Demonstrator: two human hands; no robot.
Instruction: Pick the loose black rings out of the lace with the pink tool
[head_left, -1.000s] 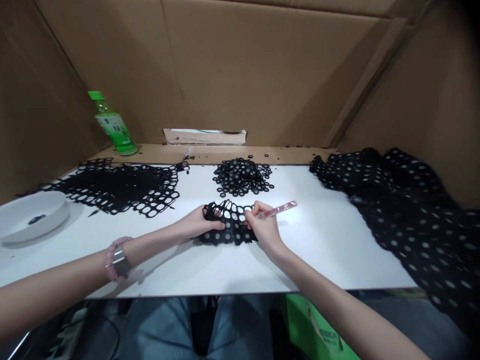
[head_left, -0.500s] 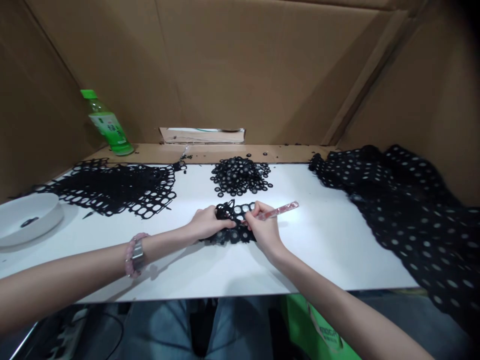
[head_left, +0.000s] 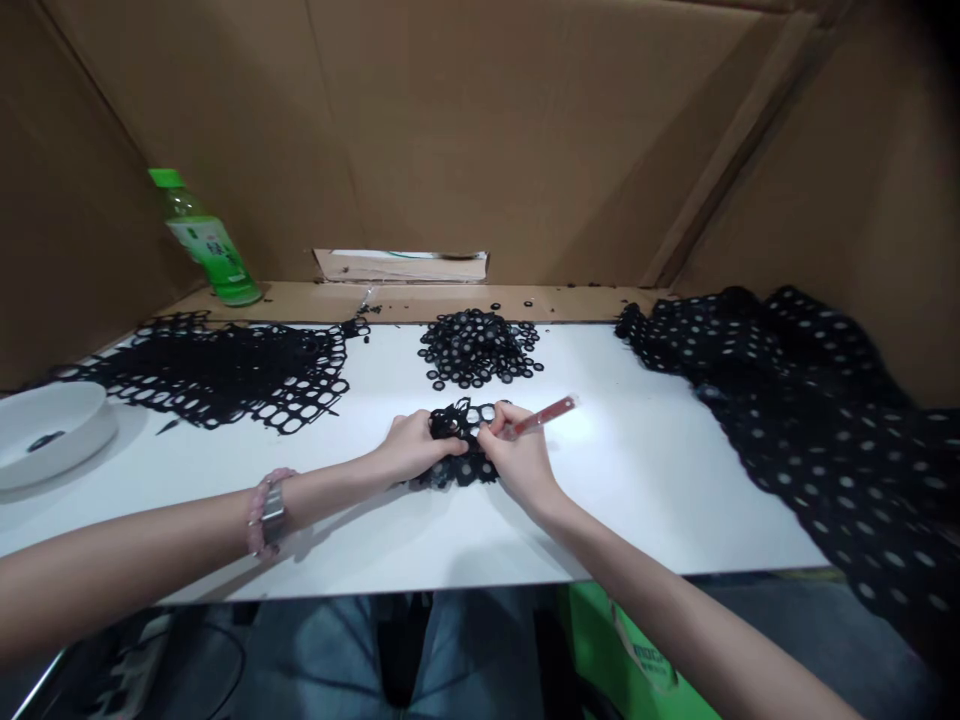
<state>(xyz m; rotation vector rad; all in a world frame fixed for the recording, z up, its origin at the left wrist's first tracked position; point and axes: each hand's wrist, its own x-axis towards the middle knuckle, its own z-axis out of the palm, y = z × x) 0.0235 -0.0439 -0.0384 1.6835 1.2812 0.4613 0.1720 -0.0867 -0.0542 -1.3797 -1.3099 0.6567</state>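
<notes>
My left hand (head_left: 412, 445) is closed on the left side of a bunched black perforated sheet (head_left: 455, 470) in the middle of the white table, its thumb lying across the top. At the sheet's right side, my right hand (head_left: 523, 455) grips a slim tool with a reddish handle (head_left: 546, 413) like a pen; its tip is hidden behind the fingers. Round holes and openwork show in the sheet between my hands. Just beyond it lies a heap of small black rings (head_left: 478, 345) with pale centres.
Black netting (head_left: 232, 370) spreads at the left, beside a white bowl (head_left: 82, 430) holding a small dark piece. A green bottle (head_left: 217, 255) stands behind. Dotted black material (head_left: 795, 420) drapes over the table's right side. Cardboard walls (head_left: 480, 140) surround the white table (head_left: 645, 500).
My right hand and the tool have shifted slightly left, closer to my left hand. The left hand keeps its hold on the sheet. The whole view has moved a little.
</notes>
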